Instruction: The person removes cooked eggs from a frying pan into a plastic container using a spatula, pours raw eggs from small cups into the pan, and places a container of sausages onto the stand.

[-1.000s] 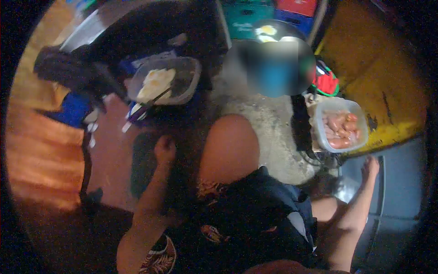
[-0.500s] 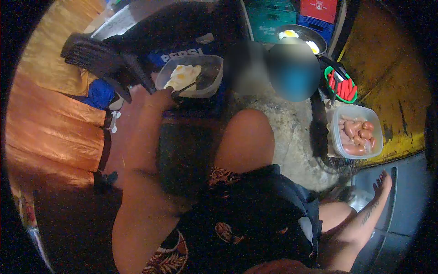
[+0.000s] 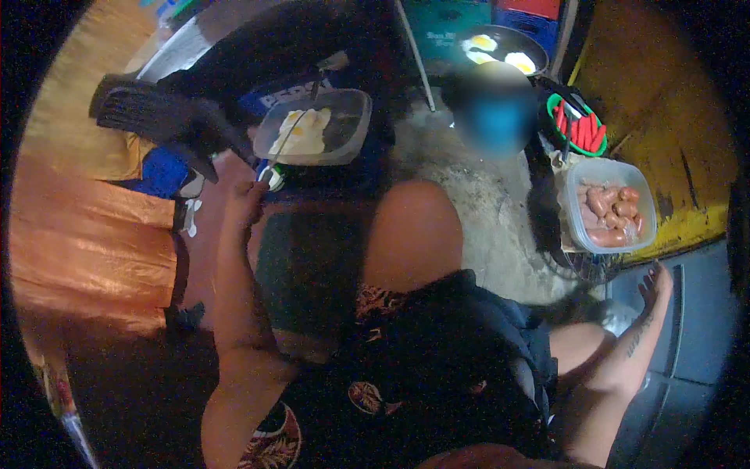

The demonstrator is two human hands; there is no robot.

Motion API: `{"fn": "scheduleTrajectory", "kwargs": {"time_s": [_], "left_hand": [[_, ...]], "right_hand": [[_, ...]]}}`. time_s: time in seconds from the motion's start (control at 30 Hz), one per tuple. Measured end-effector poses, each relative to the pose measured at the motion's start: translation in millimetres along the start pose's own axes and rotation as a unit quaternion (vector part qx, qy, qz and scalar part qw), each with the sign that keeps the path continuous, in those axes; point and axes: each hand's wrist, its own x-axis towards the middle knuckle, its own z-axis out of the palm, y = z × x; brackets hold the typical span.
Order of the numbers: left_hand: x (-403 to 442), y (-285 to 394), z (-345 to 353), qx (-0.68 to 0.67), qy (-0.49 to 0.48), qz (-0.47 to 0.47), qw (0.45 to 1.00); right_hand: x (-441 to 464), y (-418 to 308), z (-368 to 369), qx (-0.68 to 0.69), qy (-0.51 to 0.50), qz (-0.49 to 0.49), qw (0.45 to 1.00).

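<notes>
My left hand (image 3: 250, 200) is closed around the handle end of a long thin utensil (image 3: 292, 127). Its shaft runs up across a clear plastic container (image 3: 353, 129) with fried eggs (image 3: 301, 133) inside, on the left. The far end of the utensil is dim against the dark background. My right hand (image 3: 655, 286) is at the far right with fingers apart and nothing in it, beside a grey panel and below a clear container (image 3: 574, 215) of sausages (image 3: 605, 211).
A dark pan (image 3: 539, 48) with several eggs is at the top. Red sausages lie in a green basket (image 3: 598, 147). Crates (image 3: 449, 35) stand behind. A blurred blue patch (image 3: 496, 121) covers the area below the pan. A dark chair (image 3: 148, 109) is at the left.
My left hand moved from beside my knee up to the egg container, took hold of the utensil, and drew back slightly toward me with it. My right hand stays at the right side.
</notes>
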Motion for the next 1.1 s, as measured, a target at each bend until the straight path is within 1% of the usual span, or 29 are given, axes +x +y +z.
{"fn": "scheduleTrajectory", "kwargs": {"time_s": [0.03,0.1,0.17,0.2,0.27,0.33,0.37,0.4,0.47,0.57,0.63,0.67,0.7,0.73,0.77,0.87,0.97,1.1], "left_hand": [[-6,-3,3,-0.075,-0.023,-0.019,0.997],[-14,-4,15,-0.252,-0.094,-0.051,0.962],[-16,7,29,-0.396,-0.181,-0.085,0.896],[-14,17,37,-0.442,-0.228,-0.098,0.862],[-8,43,56,-0.494,-0.325,-0.106,0.800],[1,71,78,-0.532,-0.405,-0.085,0.739],[14,69,107,-0.596,-0.434,-0.053,0.673],[13,92,112,-0.598,-0.451,-0.032,0.662],[1,149,121,-0.602,-0.481,0.008,0.637],[16,200,151,-0.551,-0.495,0.084,0.667],[13,228,157,-0.460,-0.403,0.153,0.776],[13,239,158,-0.409,-0.351,0.185,0.822],[19,246,161,-0.320,-0.254,0.273,0.871],[28,251,163,-0.223,-0.149,0.353,0.896],[36,255,167,-0.120,-0.040,0.422,0.898],[36,271,140,0.021,0.005,0.473,0.881],[34,285,120,0.124,0.016,0.500,0.857],[38,300,112,0.162,0.041,0.515,0.841]], "right_hand": [[-2,0,4,-0.003,-0.002,-0.005,1.000],[-16,-3,14,-0.011,-0.001,-0.009,1.000],[-16,-6,17,-0.037,0.002,-0.018,0.999],[-12,-6,15,-0.056,0.002,-0.029,0.998],[-50,-13,32,-0.019,0.024,-0.055,0.998],[-72,-20,41,0.006,0.062,-0.062,0.996],[-74,-21,42,-0.010,0.057,-0.068,0.996],[-76,-23,40,-0.011,0.049,-0.069,0.996],[-34,-8,17,-0.065,0.037,-0.120,0.990],[-84,-20,26,-0.005,0.061,-0.084,0.995],[-92,-19,23,0.018,0.071,-0.082,0.994],[-94,-18,19,0.030,0.075,-0.079,0.994],[-92,-16,13,0.038,0.057,-0.069,0.995],[-95,-16,12,0.031,0.073,-0.068,0.995],[-98,-15,11,0.023,0.088,-0.066,0.994],[-103,-12,5,0.019,0.108,-0.062,0.992],[-99,-7,-3,0.015,0.104,-0.052,0.993],[-87,-1,-15,0.019,0.085,-0.039,0.995]]}}
